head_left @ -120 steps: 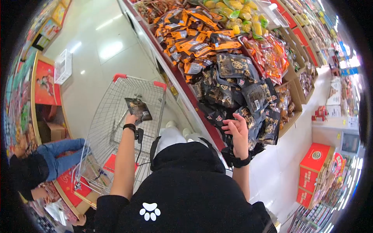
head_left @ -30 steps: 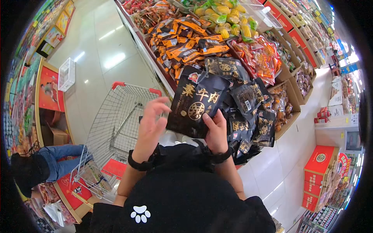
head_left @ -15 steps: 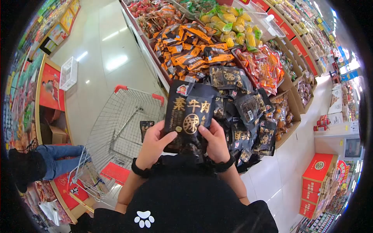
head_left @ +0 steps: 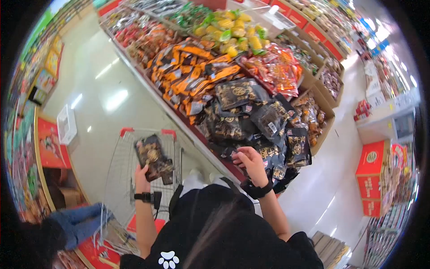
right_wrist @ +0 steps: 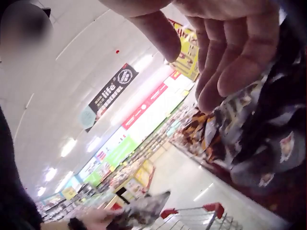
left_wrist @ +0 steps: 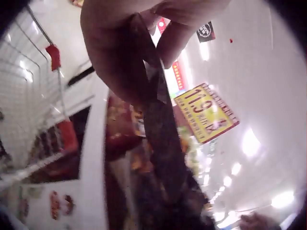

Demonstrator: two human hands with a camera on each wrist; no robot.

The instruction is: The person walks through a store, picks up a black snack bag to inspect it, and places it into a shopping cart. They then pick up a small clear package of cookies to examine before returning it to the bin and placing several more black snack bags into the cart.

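My left hand (head_left: 142, 178) pinches a black snack pouch (head_left: 148, 150) with gold printing by its edge, over the wire shopping cart (head_left: 120, 154). In the left wrist view the pouch (left_wrist: 165, 139) shows nearly edge-on between thumb and fingers. Part of another dark pouch (head_left: 167, 175) shows beside it, within the cart's outline. My right hand (head_left: 251, 167) holds nothing and hovers at the front of a heap of black pouches (head_left: 230, 127). Its fingers (right_wrist: 235, 52) hang loosely bent in the right wrist view, with the heap just beyond them.
Behind the black heap lie orange-and-black packets (head_left: 188, 74), wrapped corn (head_left: 235, 29) and red packets (head_left: 275, 67) in a long display bin. Cartons of small snacks (head_left: 309, 116) line its right side. A person in jeans (head_left: 83, 222) is at left. Red boxes (head_left: 369, 168) stand at right.
Both hands held a pouch upright in front of the body half a second ago. Now the right hand has let go and moved right; the left has carried the pouch left over the cart.
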